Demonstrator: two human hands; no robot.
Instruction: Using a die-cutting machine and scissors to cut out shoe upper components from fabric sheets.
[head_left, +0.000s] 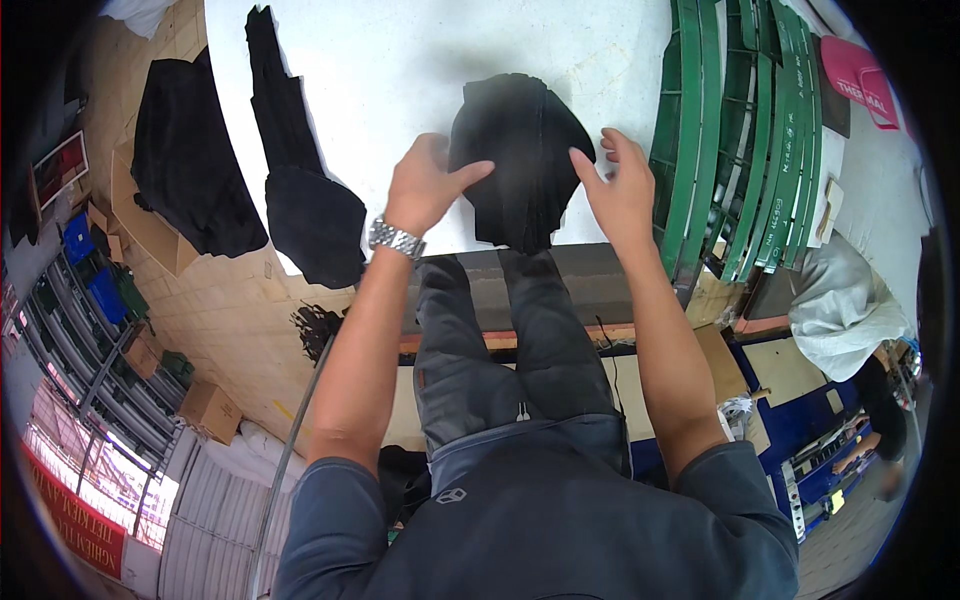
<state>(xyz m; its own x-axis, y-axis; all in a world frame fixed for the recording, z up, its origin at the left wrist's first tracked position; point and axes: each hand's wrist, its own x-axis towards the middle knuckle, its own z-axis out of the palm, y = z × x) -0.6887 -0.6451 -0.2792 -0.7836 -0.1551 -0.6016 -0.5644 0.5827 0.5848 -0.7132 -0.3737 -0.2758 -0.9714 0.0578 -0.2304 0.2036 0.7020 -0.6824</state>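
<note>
A dark, rounded stack of black cloth pieces (515, 135) lies on the white table, its lower end at the table's near edge. Beside its left edge is my left hand (428, 185), wearing a metal wristwatch. That thumb stretches over the cloth, apart from the fingers, which are partly hidden. At the right edge, my right hand (618, 190) has its thumb by the cloth and its fingers spread and loosely bent. Neither hand is visibly gripping the cloth.
More black cloth (315, 225) lies at the table's left side, with a long strip reaching away. A large black cloth (195, 160) drapes over a cardboard box (150, 215). Green plastic racks (690, 150) line the right. A person (880, 410) is at far right.
</note>
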